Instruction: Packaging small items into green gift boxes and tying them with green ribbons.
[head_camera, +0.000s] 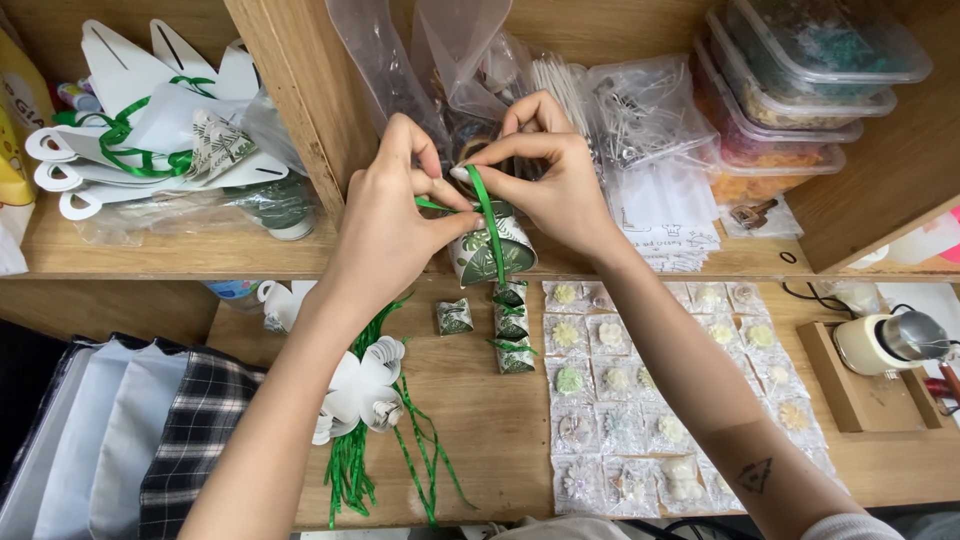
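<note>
We see the fingers of the right hand (560, 185) pinched tight on a green ribbon (489, 225), thumb and forefinger closed at its upper end just above a small leaf-printed box (490, 250). The left hand (395, 215) has its fingers closed on the same ribbon's short end, on the box's left side, thumb pressing toward the box. The ribbon runs down over the box front, and the box is held up in front of the wooden shelf (190, 255) edge, above the table (490, 420).

Just below it, a row of finished small boxes (511, 330) lies on the table, with one more (454, 317) to their left. Right of these lie rows of clear packets holding small flowers (640, 400). Left of them, loose green ribbons (400, 450) trail beside white paper cutouts (360, 385). Stacked lidded plastic tubs (800, 70) sit at the shelf's upper right.
</note>
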